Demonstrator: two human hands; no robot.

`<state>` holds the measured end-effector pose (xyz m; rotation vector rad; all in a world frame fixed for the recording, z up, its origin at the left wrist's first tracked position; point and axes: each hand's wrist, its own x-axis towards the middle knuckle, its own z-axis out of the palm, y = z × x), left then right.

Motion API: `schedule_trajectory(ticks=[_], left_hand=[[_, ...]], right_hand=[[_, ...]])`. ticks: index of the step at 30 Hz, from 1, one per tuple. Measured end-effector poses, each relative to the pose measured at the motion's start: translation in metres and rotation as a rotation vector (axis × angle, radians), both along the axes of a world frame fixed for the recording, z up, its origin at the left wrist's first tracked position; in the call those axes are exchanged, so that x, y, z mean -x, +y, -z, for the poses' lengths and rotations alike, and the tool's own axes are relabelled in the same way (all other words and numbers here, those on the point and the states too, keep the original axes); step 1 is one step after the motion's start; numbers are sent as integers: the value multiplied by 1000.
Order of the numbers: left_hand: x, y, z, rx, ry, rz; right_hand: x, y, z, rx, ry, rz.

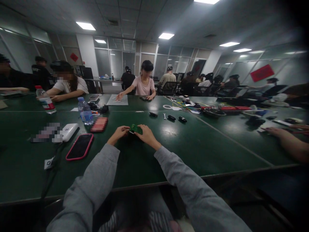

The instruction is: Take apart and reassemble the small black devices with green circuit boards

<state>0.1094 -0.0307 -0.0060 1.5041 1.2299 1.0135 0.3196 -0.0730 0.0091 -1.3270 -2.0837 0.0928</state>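
Observation:
A small green circuit board (137, 129) is held just above the green table in front of me. My right hand (146, 134) is closed on its right side, fingers over the top edge. At the board's left end, the fingers of my left hand (120, 133) are pinched together against its edge. A bit of something white shows under the board's left end, too small to name. Beyond my hands lie a small wrench (164, 116) and some small black objects, among them one (171, 118) right of the wrench.
Left of me are a pink-rimmed phone (79, 147), a white power bank (70, 131) with a cable, and a water bottle (85, 111). Tape (167, 106) and tangled wires lie farther back. A co-worker's hand (277, 132) rests at right; another person (144, 84) sits opposite.

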Motion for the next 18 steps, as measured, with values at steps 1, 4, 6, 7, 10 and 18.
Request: schedule_trajectory(ticks=[1, 4, 6, 7, 10, 18], left_hand=[[0, -2, -2, 1, 4, -7], [0, -7, -7, -6, -13, -5], [1, -9, -8, 2, -21, 0], [2, -9, -8, 10, -20, 4], [5, -4, -4, 30, -19, 13], [9, 6, 8, 52, -22, 5]], right_hand=[[0, 0, -1, 11, -22, -9], [-6, -1, -4, 13, -79, -33], [-18, 0, -5, -3, -108, -20], [-28, 1, -4, -9, -123, -5], [-75, 6, -4, -8, -176, 93], [-297, -3, -9, 96, -323, 751]])
